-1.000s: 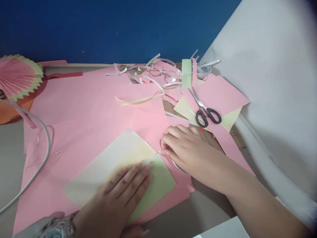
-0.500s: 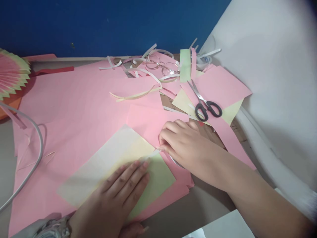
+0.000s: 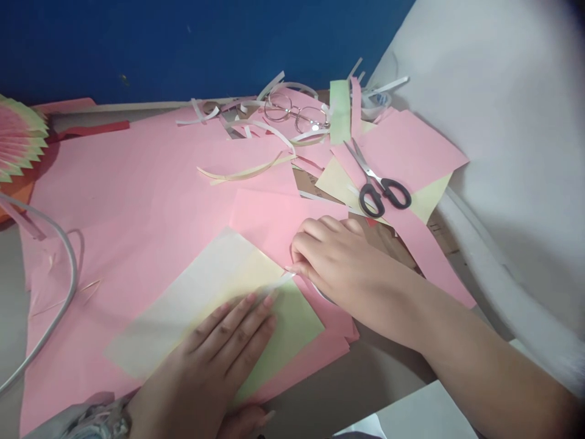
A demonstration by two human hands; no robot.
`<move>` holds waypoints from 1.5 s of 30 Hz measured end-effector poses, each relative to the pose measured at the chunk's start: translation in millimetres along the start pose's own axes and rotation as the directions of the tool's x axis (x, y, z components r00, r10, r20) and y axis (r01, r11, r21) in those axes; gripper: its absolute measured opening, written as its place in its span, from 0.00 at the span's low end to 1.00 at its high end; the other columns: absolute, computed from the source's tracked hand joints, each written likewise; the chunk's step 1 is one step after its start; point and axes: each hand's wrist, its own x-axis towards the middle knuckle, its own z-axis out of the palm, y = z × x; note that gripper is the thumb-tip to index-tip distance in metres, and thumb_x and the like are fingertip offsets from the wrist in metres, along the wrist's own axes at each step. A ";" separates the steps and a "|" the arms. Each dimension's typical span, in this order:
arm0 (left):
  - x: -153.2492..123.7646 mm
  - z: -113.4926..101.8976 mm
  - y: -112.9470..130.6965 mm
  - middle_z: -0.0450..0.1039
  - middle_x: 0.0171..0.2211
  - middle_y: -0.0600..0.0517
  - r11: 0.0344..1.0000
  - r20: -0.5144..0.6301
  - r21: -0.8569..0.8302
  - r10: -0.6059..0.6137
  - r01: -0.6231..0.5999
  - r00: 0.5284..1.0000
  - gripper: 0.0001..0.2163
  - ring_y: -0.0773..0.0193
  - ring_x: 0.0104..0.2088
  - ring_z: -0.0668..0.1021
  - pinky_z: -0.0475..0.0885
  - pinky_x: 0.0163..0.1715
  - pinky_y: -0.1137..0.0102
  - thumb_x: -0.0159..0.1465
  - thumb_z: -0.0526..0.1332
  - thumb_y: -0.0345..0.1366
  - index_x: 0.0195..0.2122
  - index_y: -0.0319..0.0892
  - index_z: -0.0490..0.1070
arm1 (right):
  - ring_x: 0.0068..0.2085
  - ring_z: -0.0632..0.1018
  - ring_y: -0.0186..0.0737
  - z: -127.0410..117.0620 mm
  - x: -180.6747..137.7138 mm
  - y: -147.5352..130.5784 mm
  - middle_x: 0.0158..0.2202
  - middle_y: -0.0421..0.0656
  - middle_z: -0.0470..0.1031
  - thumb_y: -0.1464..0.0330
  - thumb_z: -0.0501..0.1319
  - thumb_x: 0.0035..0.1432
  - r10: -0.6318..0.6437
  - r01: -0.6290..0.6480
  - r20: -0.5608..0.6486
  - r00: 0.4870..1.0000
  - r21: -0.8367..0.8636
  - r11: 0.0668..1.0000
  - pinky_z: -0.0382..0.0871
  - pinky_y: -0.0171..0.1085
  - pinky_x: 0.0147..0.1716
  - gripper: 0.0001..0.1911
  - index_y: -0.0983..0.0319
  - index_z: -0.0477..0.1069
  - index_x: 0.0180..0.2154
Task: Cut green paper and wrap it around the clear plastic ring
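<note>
Start at far left with a pleated fan point(image 3: 21, 137), pink with a yellow-green rim, and a white cable point(image 3: 74, 271) looping over a large pink sheet point(image 3: 128, 201). Next, on that pink, find a pale sheet point(image 3: 183, 299) lying slantwise, shading white to yellow to green – can't tell if one piece or several. See across it the left hand point(image 3: 205, 366), palm down, fingers straight and close together, flat on the paper, gripping nothing. From beside those fingertips, follow a thin white strip point(image 3: 280, 281) up to the sheet's far edge. Judge the step as laying or smoothing this strip along the paper. At its far end, note the right hand point(image 3: 336, 250), fingers curled in, thumb and forefinger apparently pinching the strip; can't tell what else might be hidden in the palm. For the next move, would call for keeping the sheet pinned, holding the strip straight and pressing along it up to the edge. Farther right, spot scissors point(image 3: 375, 183) on paper scraps, untouched – near enough to the right hand for a trim, if needed.
</note>
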 end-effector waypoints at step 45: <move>18.0 -14.2 -9.0 0.61 0.60 0.47 0.986 0.037 -0.158 -0.048 0.053 0.998 0.29 0.50 0.58 0.62 0.52 0.58 0.55 0.57 0.55 0.58 0.51 0.39 0.63 | 0.33 0.63 0.38 -6.4 -0.1 -5.1 0.33 0.43 0.64 0.73 0.52 0.59 0.038 -0.039 -0.008 0.999 -0.045 0.998 0.48 0.39 0.31 0.07 0.63 0.65 0.29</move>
